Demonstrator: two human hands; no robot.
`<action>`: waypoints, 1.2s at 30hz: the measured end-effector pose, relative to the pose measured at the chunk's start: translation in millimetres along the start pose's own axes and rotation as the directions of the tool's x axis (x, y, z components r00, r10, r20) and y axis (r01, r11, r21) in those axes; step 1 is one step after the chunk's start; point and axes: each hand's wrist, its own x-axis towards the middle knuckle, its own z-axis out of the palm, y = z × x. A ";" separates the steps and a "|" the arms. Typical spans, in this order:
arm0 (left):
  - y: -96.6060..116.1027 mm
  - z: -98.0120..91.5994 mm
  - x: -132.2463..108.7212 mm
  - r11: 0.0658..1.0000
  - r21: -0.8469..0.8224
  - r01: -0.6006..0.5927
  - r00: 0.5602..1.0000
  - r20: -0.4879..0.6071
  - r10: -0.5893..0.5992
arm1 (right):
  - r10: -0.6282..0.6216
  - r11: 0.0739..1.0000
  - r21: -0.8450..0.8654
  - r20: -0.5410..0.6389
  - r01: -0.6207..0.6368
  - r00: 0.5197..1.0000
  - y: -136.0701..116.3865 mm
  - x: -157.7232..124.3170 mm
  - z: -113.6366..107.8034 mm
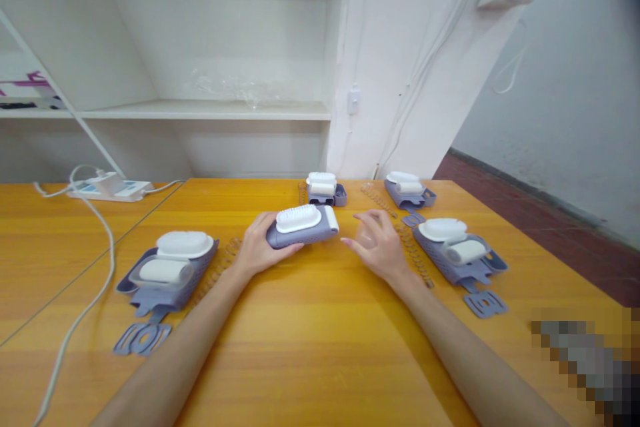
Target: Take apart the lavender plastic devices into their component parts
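Note:
My left hand grips a grey-purple plastic case by its left end and holds it tilted above the middle of the table. A white bristled brush head sits on top of the case, and a white piece shows at its right end. Just right of the case is my right hand, its thumb and index finger apart and pointing toward it. A small gap separates that hand from the case. I see nothing clearly held in it, though its palm is partly hidden.
Similar grey cases with white tops and rollers lie at left, back middle, back right and right. Wire coil springs lie beside them. A power strip with a white cable is at left.

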 end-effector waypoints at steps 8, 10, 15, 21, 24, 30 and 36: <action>4.3 -2.5 -1.5 0.999 0.008 -0.044 0.998 -0.051 0.044 | 0.056 0.991 0.113 0.139 -0.072 0.989 -5.3 -6.9 15.2; 4.6 -2.7 -2.2 0.998 0.012 -0.058 0.997 -0.059 0.058 | -0.008 0.998 0.069 0.191 -0.005 0.982 -11.1 -8.1 14.9; 3.9 -2.7 -4.4 0.991 0.034 -0.132 0.989 -0.062 0.134 | -0.033 0.999 0.024 0.244 0.028 0.969 -16.1 -8.6 11.1; 3.3 -2.6 -5.8 0.968 0.042 -0.247 0.967 -0.047 0.249 | -0.059 0.997 0.051 0.153 0.051 0.986 -12.0 -10.9 12.5; 2.5 -3.0 -6.5 0.948 0.036 -0.315 0.947 -0.055 0.317 | -0.107 0.993 0.069 0.127 0.099 0.986 -14.3 -10.4 10.9; 1.2 -4.8 -7.5 0.930 0.049 -0.364 0.929 -0.060 0.366 | -0.232 0.971 0.099 0.134 0.220 0.963 -20.3 -8.0 6.7; -0.7 -5.1 -7.7 0.921 0.098 -0.378 0.925 -0.016 0.381 | -0.230 0.971 -0.028 0.149 0.237 0.962 -15.6 -6.3 6.0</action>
